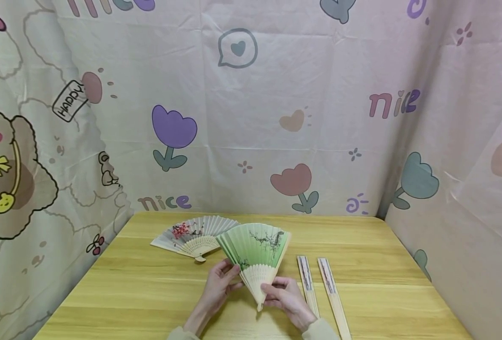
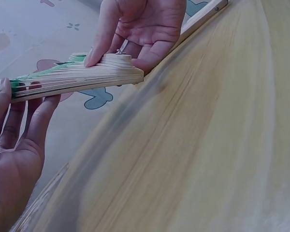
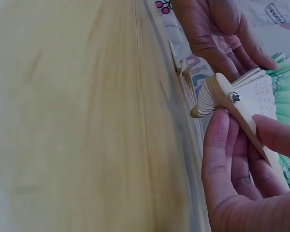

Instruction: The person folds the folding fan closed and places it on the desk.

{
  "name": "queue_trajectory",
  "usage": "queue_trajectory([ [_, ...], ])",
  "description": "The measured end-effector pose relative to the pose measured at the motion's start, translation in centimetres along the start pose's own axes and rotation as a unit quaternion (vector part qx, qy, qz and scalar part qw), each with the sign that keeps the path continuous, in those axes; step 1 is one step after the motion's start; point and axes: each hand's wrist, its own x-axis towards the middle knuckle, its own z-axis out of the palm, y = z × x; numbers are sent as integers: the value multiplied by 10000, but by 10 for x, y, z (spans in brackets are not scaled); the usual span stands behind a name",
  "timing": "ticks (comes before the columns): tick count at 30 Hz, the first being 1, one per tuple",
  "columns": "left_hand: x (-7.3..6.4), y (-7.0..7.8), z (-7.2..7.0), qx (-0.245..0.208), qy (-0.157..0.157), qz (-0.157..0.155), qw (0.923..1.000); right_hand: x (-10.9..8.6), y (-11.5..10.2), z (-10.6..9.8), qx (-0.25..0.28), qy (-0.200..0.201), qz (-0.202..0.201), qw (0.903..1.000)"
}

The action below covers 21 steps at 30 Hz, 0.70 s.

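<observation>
A green folding fan (image 1: 256,243) with dark branch artwork is held partly spread above the table, its pale ribs narrowing to a riveted end. My left hand (image 1: 220,284) pinches the fan's left edge between thumb and fingers. The right hand (image 1: 287,300) grips the outer rib on the other side, close to the rivet. In the left wrist view the stacked ribs (image 2: 96,75) run between both hands. The right wrist view shows the metal rivet (image 3: 235,97) and the rounded rib ends just past the right fingertips.
Behind and to the left, a spread grey-white fan (image 1: 200,236) with red blossoms lies on the wooden table (image 1: 149,302). Two folded fans, a nearer-in one (image 1: 305,278) and an outer one (image 1: 333,295), lie at the right. Printed cloth (image 1: 234,104) hangs around the table.
</observation>
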Motion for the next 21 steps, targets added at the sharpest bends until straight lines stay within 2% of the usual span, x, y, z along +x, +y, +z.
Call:
queue_trajectory([
  [5, 1, -1, 1, 69, 269, -188, 9994, 1, 1, -2, 44, -124, 19, 9999],
  [11, 1, -1, 2, 156, 438, -366, 9982, 1, 3, -3, 44, -272, 64, 9996],
  [21, 1, -3, -1, 156, 375, -631, 9972, 2, 5, -5, -56, -351, 182, 9992],
])
